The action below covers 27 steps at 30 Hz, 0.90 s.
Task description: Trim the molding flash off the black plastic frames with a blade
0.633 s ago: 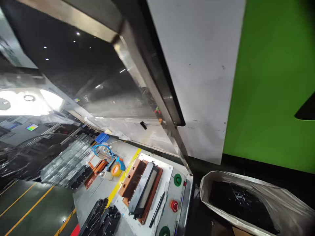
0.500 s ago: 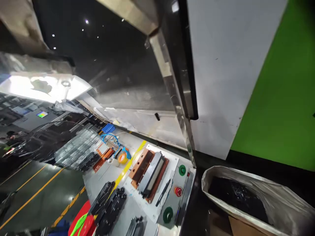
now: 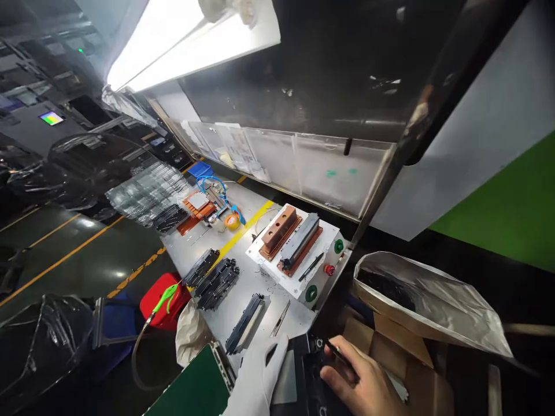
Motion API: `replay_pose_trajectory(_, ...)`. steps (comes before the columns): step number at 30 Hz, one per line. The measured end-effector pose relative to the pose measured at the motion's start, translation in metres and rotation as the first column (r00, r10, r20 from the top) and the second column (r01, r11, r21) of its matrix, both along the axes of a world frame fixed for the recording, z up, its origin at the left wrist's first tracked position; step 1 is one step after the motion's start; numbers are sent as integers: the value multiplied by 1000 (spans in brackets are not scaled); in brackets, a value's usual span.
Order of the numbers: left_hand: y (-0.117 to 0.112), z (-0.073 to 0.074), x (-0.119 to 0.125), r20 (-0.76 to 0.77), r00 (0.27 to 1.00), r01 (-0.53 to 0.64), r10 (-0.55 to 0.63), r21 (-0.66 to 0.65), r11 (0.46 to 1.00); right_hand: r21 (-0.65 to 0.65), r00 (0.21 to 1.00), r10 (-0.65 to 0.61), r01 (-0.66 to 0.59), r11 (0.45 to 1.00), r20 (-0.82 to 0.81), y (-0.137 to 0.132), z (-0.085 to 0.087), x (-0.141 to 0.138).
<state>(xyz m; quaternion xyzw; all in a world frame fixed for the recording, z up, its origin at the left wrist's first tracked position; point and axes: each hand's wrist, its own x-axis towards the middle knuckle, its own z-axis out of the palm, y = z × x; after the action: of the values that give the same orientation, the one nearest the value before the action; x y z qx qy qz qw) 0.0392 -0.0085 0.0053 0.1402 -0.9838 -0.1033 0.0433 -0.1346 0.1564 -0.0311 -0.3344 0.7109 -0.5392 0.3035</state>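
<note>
Right hand (image 3: 366, 375), bare: grip closed on a slim dark piece (image 3: 339, 352), pinched between thumb and finger. Left hand (image 3: 258, 372), gloved in white: set against the left side of a black part (image 3: 310, 370); whether its grip was clenched there could not be told. Black part: located between the two hands, at the near edge of the counter (image 3: 251, 263), ring-like details on its face. Tweezers (image 3: 280, 319), one pair: lay on the counter beyond the left hand, beside a long dark bar (image 3: 243, 323) with a pale strip. Dark slender parts (image 3: 217, 283), several: lay grouped farther off to the left. White plate (image 3: 288, 276): carried a brown block (image 3: 280, 231), a grey bar (image 3: 301, 238) on a brown base, and a red button (image 3: 329, 270). Tape roll (image 3: 232, 222), yellow: stood near the yellow stripe (image 3: 243, 232). Lined bag (image 3: 459, 315), open: stood right of the counter.
</note>
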Motion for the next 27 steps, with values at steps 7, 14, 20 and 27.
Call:
replay_pose_trajectory(7, -5, -10, 48, -113, 981, -166, 159, -50, 985, -14, 978, 65, -69, 998, -200, -29, 19, 27)
replay_pose_trajectory(14, -8, -21, 73, -97, 966, -244, 241, -17, 970, -49, 941, 217, -237, 970, -258, -48, 19, 35)
replay_pose_trajectory(20, -14, -28, 79, 12, 959, -281, 282, 119, 952, -47, 932, 226, -249, 967, -283, -52, 15, 47)
replay_pose_trajectory(27, -24, -39, 77, 52, 967, -255, 249, 188, 949, -50, 940, 151, -174, 983, -305, -59, 14, 56)
